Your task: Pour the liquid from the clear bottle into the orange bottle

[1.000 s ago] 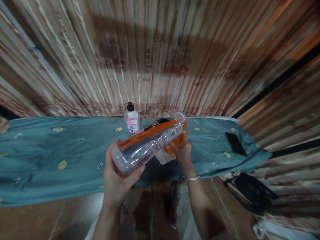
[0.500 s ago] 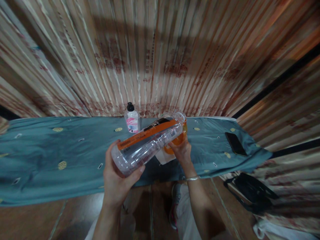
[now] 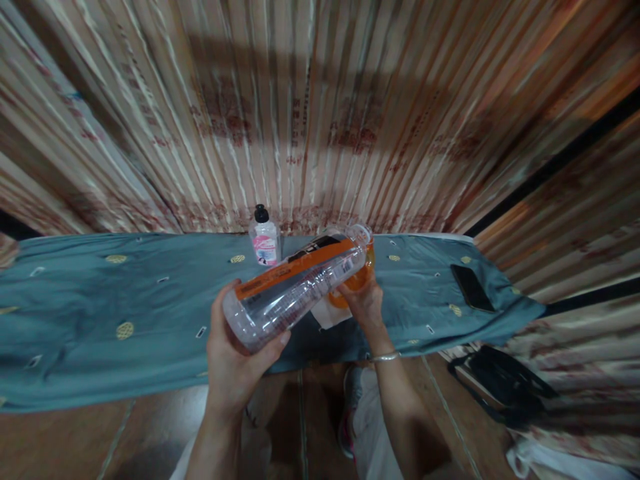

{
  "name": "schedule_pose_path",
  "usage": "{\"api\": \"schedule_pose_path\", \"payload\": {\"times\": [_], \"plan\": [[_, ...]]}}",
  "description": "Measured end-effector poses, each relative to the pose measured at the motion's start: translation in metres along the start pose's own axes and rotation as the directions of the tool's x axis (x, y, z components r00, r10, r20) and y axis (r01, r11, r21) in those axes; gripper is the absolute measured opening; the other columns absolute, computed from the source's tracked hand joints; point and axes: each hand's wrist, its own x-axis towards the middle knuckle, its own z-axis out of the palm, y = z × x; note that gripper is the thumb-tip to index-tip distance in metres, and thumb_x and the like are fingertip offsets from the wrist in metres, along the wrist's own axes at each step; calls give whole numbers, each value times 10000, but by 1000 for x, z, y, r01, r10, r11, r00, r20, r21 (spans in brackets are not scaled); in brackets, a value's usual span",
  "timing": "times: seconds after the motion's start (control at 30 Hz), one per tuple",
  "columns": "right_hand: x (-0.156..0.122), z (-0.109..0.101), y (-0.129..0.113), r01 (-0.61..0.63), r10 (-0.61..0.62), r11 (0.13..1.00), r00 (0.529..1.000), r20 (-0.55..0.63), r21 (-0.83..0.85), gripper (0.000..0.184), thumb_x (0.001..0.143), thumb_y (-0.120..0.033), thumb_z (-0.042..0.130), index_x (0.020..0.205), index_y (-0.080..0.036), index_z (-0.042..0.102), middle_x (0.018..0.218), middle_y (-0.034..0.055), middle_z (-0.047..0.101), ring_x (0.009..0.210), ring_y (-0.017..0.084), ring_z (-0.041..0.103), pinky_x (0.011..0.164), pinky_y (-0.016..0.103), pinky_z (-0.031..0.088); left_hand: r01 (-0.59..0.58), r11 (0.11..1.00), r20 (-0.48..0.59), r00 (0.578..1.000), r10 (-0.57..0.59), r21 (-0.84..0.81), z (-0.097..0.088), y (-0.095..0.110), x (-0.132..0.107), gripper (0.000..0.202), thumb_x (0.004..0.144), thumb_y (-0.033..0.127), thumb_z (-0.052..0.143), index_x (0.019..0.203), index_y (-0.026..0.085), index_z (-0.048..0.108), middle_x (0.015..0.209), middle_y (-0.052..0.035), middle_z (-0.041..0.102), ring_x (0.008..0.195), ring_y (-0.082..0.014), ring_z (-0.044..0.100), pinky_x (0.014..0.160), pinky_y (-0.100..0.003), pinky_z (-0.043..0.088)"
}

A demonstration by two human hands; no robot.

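My left hand is closed around the base of a large clear plastic bottle with an orange and black label. The bottle is tilted, its neck up to the right over a smaller container of orange liquid. My right hand, with a bangle at the wrist, grips that orange container, which the clear bottle partly hides. I cannot tell whether the two mouths touch. Under the orange container lies a white paper. Left of it a small bottle with a black cap and pink label stands upright.
A green patterned cloth covers the long table. Toward its right end lies a black phone. Patterned curtains hang right behind the table. On the right, near the floor, is a black bag.
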Motion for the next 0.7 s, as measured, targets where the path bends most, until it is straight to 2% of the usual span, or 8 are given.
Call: {"api": "schedule_pose_path", "payload": {"times": [0.13, 0.27, 0.43, 0.53, 0.7], "plan": [[0, 0, 0, 6, -6, 1000, 1000, -5, 1, 728, 794, -566, 920, 1380, -191, 705, 1241, 208, 918, 1116, 414, 906, 987, 553, 743, -9, 1000, 13, 1000, 8, 22, 0, -1, 0, 1065, 552, 511, 1153, 1460, 233, 671, 1378, -137, 811, 1258, -373, 850, 1050, -464, 741], [1, 1, 4, 23, -23, 1000, 1000, -15, -4, 758, 782, -588, 935, 1388, -187, 718, 1233, 204, 922, 1092, 406, 905, 962, 551, 749, -17, 1000, -57, 998, 16, -19, 6, -1, -3, 1085, 527, 579, 1149, 1446, 226, 693, 1363, -137, 818, 1243, -361, 854, 1029, -432, 736], [2, 2, 7, 21, -21, 1000, 1000, -1, -20, 767, 784, -606, 937, 1390, -192, 713, 1225, 199, 925, 1091, 404, 911, 966, 542, 747, -29, 999, -68, 997, 28, -15, 7, -1, -3, 1062, 507, 541, 1155, 1417, 210, 718, 1332, -128, 835, 1212, -337, 865, 1011, -398, 734], [1, 2, 6, 16, -16, 1000, 1000, -6, -9, 794, 774, -584, 946, 1402, -165, 701, 1214, 208, 922, 1100, 409, 915, 970, 533, 748, -32, 999, -68, 997, 32, -13, 7, 0, -3, 1074, 513, 574, 1150, 1424, 210, 713, 1319, -126, 837, 1186, -338, 868, 984, -405, 742], [1, 1, 3, 23, -23, 1000, 1000, -13, 2, 760, 782, -582, 940, 1387, -185, 707, 1248, 214, 919, 1115, 410, 913, 980, 551, 750, -30, 999, -75, 997, 29, -15, 8, 2, -4, 1071, 511, 583, 1152, 1415, 215, 710, 1312, -124, 831, 1172, -345, 865, 981, -431, 744]]}}
